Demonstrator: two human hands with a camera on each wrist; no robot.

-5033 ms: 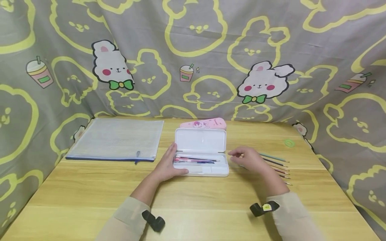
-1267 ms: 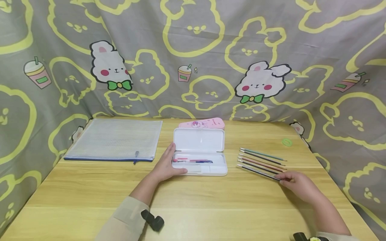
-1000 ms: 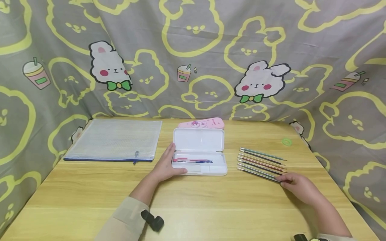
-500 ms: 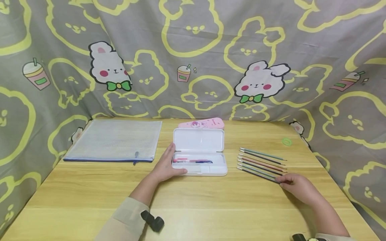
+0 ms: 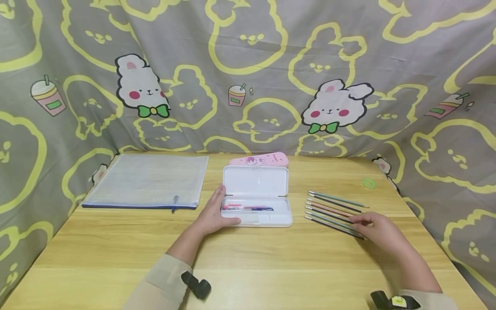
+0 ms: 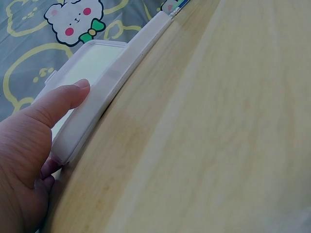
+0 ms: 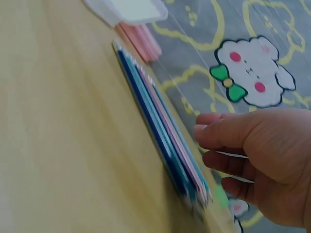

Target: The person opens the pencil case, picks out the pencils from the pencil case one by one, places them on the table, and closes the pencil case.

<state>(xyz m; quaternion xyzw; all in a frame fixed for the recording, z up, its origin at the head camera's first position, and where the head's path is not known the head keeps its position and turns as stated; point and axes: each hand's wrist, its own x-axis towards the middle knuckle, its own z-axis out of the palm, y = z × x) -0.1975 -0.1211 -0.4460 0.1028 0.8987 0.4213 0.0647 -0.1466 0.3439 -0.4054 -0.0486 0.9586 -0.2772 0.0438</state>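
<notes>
An opened white pencil case (image 5: 276, 218) has its lid (image 5: 255, 181) standing up behind. My left hand (image 5: 213, 214) grips its left end; in the left wrist view the thumb lies over the front rim. Red and blue pens (image 5: 248, 207) and a pale block (image 5: 248, 217) lie inside. To the right, several pencils (image 5: 329, 210) lie side by side, eraser ends toward the case. Over their pointed ends is my right hand (image 5: 381, 232), holding nothing; in the right wrist view its fingers are loosely bent beside the pencils (image 7: 160, 128).
A mesh zip pouch (image 5: 151, 181) with a blue edge lies at the left. Behind the lid rests a pink pencil case (image 5: 267, 159). At the back right is a green ring (image 5: 368, 183). A patterned curtain (image 5: 271, 56) bounds the table (image 5: 248, 267).
Five seconds ago the right hand was beside the white case; it moved to the pencils' tips. A pencil left the case. Lately the hand let go of the nearest pencil and shifted slightly back.
</notes>
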